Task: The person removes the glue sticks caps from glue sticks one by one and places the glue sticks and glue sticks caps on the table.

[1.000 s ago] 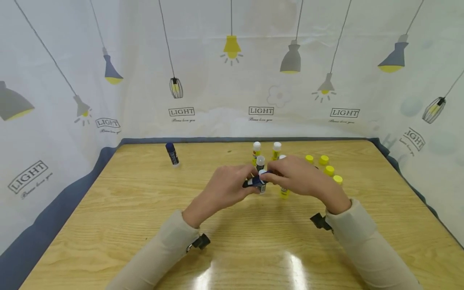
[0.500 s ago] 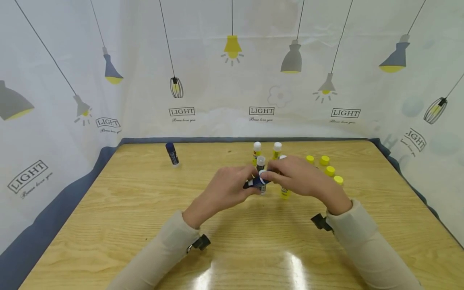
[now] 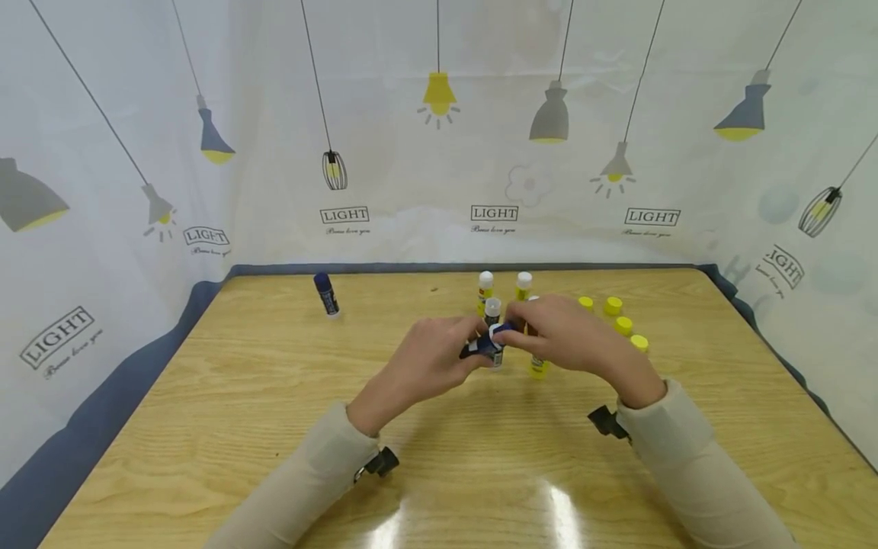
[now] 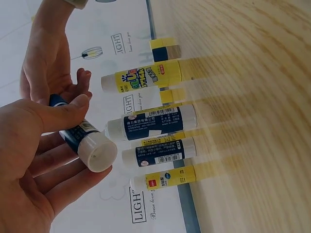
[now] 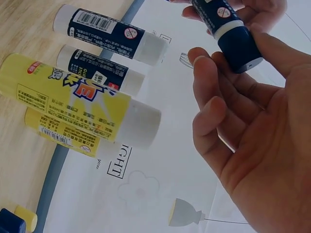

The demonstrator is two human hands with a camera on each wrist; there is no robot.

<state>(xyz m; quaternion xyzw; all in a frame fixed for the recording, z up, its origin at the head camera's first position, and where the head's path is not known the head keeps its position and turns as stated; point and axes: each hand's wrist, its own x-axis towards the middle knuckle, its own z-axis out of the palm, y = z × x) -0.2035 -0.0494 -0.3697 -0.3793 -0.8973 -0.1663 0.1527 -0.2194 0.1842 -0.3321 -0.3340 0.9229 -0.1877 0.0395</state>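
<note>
My left hand (image 3: 428, 354) grips the white-ended body of a navy glue stick (image 4: 77, 138), tilted above the table. At its other end is a navy cap (image 5: 238, 51), which my right hand (image 3: 572, 335) pinches between thumb and fingers. Just beyond the hands, several glue sticks with white tops stand upright. Among them are a navy one (image 4: 154, 124), a shorter navy one (image 4: 160, 153), a large yellow one (image 5: 68, 99) and a small yellow one (image 4: 170, 178). The hands partly cover this group in the head view.
Several yellow caps (image 3: 623, 325) lie right of the standing sticks, with a navy cap (image 5: 12, 222) among them. Another navy glue stick (image 3: 326, 295), capped, stands far left on the wooden table (image 3: 274, 396). A lamp-printed curtain (image 3: 411, 168) encloses the back and sides.
Both hands stay at the same glue stick, with only a slight shift of the right fingers at the cap. The head view has tipped up a little.
</note>
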